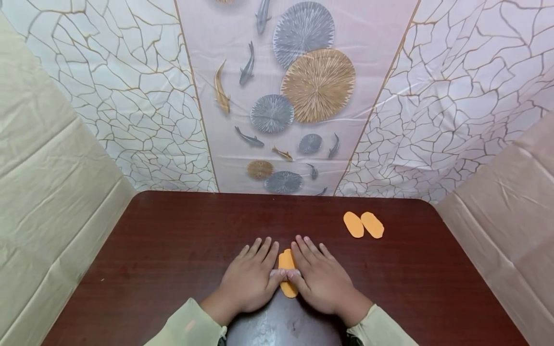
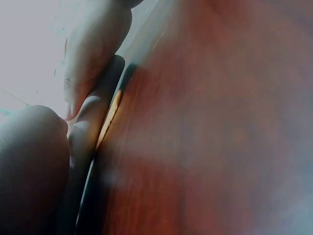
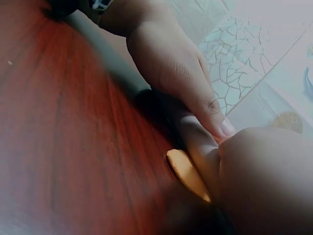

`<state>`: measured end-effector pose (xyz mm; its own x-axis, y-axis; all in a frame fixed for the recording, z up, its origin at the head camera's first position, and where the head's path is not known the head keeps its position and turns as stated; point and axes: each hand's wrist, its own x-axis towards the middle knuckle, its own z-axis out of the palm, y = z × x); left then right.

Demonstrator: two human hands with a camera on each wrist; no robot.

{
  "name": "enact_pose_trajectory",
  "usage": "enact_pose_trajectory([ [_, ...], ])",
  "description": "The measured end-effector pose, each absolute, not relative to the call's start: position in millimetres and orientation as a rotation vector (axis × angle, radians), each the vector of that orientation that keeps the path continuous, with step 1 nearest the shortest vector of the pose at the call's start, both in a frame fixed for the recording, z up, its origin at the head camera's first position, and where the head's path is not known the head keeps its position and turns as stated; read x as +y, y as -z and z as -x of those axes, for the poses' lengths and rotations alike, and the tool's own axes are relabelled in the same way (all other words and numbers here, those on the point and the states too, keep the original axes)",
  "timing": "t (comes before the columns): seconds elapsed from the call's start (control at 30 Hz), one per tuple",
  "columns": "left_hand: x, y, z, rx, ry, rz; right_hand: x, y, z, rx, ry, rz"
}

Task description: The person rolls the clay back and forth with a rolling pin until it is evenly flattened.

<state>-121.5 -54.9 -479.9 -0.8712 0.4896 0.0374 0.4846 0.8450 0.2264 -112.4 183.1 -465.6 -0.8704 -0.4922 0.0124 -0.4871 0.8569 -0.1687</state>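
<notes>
On the table before me lies a flat, elongated orange piece, apparently clay or dough. Both hands lie over it, one on each side, with the thumbs meeting across its middle. My left hand has straight fingers pointing forward. Likewise, the fingers of my right hand are extended. Under the hands a smooth grey rod, like a small rolling pin, crosses the orange piece; from the head it is mostly hidden. The right wrist view shows the orange edge sticking out beside the rod.
Two flat orange ovals, a left one and a right one, lie side by side at the back right of the dark red table. Patterned cloth hangs behind it, and beige cloth lines both sides.
</notes>
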Motion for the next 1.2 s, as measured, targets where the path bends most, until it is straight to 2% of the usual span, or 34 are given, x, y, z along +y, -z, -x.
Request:
enact_pose_trajectory([
  [1.2, -55, 478, 190, 2.901, -0.453, -0.583, 180, 467, 182, 2.922, 0.342, 0.701],
])
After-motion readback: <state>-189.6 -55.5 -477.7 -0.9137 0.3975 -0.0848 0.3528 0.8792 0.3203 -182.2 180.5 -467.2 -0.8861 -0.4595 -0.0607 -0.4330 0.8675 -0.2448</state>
